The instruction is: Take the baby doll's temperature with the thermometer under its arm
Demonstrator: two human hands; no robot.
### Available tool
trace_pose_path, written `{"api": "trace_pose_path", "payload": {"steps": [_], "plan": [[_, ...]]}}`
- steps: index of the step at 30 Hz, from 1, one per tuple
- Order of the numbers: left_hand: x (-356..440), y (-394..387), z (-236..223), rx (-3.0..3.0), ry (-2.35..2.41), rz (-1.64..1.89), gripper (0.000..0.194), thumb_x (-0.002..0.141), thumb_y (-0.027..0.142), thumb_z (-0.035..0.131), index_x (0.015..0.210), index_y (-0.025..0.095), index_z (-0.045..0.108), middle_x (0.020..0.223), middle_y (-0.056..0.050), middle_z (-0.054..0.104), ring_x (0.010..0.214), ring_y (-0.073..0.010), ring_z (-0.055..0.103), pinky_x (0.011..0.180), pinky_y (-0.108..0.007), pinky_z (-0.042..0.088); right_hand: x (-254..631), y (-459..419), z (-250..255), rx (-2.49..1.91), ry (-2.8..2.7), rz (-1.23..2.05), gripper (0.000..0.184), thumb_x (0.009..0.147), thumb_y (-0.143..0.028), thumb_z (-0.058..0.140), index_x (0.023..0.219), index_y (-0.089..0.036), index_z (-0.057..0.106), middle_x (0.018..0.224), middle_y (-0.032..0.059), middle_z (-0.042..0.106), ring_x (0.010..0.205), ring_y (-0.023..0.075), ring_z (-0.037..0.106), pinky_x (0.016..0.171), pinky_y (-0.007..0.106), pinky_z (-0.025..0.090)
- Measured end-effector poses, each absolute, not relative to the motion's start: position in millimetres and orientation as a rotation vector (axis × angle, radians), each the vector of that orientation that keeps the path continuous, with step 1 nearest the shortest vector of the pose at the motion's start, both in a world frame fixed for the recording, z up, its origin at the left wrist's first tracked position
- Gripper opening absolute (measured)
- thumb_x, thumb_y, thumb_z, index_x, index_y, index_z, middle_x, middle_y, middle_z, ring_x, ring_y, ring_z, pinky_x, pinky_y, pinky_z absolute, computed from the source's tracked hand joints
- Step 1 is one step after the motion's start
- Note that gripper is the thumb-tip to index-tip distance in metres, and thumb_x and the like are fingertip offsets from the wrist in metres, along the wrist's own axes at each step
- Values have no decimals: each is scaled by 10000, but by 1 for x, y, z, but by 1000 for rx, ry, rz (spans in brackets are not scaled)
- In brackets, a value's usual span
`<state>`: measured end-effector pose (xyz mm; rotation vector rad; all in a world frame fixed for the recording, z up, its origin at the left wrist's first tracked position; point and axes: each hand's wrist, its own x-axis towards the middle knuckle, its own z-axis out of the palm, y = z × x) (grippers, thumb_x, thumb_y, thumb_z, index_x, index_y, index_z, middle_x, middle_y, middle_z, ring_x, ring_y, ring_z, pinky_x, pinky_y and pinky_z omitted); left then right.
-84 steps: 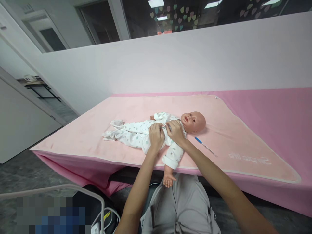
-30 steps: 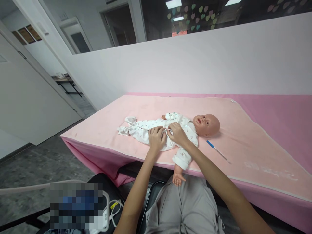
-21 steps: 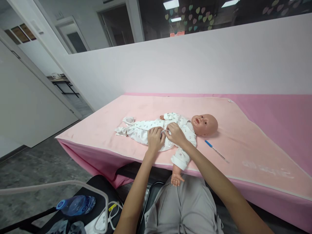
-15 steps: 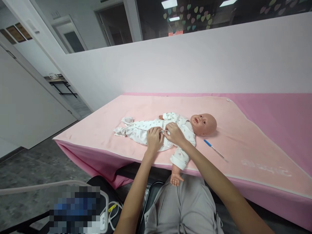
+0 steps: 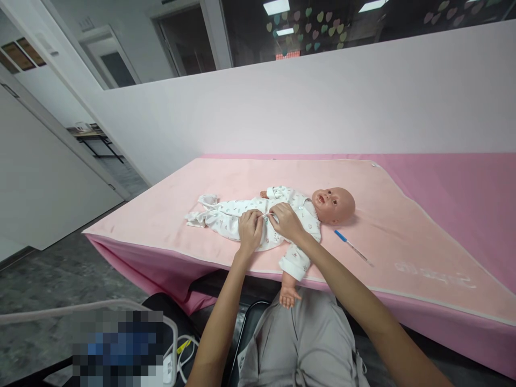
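Note:
A baby doll [image 5: 336,207] lies on its back, head to the right, dressed in a white patterned baby romper [image 5: 226,215]. My left hand [image 5: 250,228] pinches the romper's front edge at the belly. Just to the right, my right hand [image 5: 285,219] pinches the same edge, and a short white strip of cloth shows between my fingertips. My hands hide the exact fastening there. One white snap [image 5: 300,208] shows higher on the chest. The doll's near arm [image 5: 288,287] hangs over the table edge.
A slim stick with a blue end [image 5: 341,236] lies right of the doll. Under it spreads a peach mat [image 5: 403,231] on a pink cloth [image 5: 451,183]. A white wall [image 5: 322,107] stands behind. A chair with blurred items and white cables [image 5: 183,355] is at lower left.
Both hands have moved down the romper's front, from near the chest to the belly, and the chest snap has come into sight. Lately they have drawn slightly apart, with the strip between them.

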<state>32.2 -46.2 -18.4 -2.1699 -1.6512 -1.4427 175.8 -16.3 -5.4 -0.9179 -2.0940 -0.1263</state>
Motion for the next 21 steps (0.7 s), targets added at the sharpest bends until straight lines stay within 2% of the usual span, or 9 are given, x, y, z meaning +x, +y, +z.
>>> {"api": "trace_pose_path", "payload": {"steps": [4,8,14,18,21], "plan": [[31,-48,-19,-2101,-1579,-1487,153,850,195,442,915,220,578,985,-42,594,950,-183,520,862,-336,366,176,-16,-6,-915,-2089,-133,115,862,-206,443,776,-173,512,775,56,566,796,191,496,784,320,384],[32,-48,-19,-2067,-1564,-1399,129,825,237,502,845,241,629,1059,-43,584,1009,-207,507,898,-366,343,176,-15,-8,-913,-2085,-138,103,854,-182,439,808,-167,530,793,60,577,814,195,503,800,328,384],[33,-50,-19,-2081,-1567,-1327,114,792,271,545,871,234,619,1080,-45,588,1029,-216,502,902,-361,338,175,-18,-5,-923,-2128,-203,151,852,-142,403,860,-153,553,798,65,585,827,198,502,820,331,383],[32,-53,-18,-2079,-1565,-1344,177,801,271,519,951,214,595,1059,-65,597,1027,-223,505,908,-368,332,190,-47,2,-984,-2115,-295,188,845,-128,394,925,-160,562,917,79,610,915,207,513,953,396,300],[30,-53,-19,-2080,-1555,-1398,187,815,253,488,964,199,588,1026,-73,605,1013,-219,510,906,-374,328,226,-84,-1,-1235,-1830,-294,184,850,-162,405,934,-175,568,941,69,627,921,204,530,969,408,274]]}}
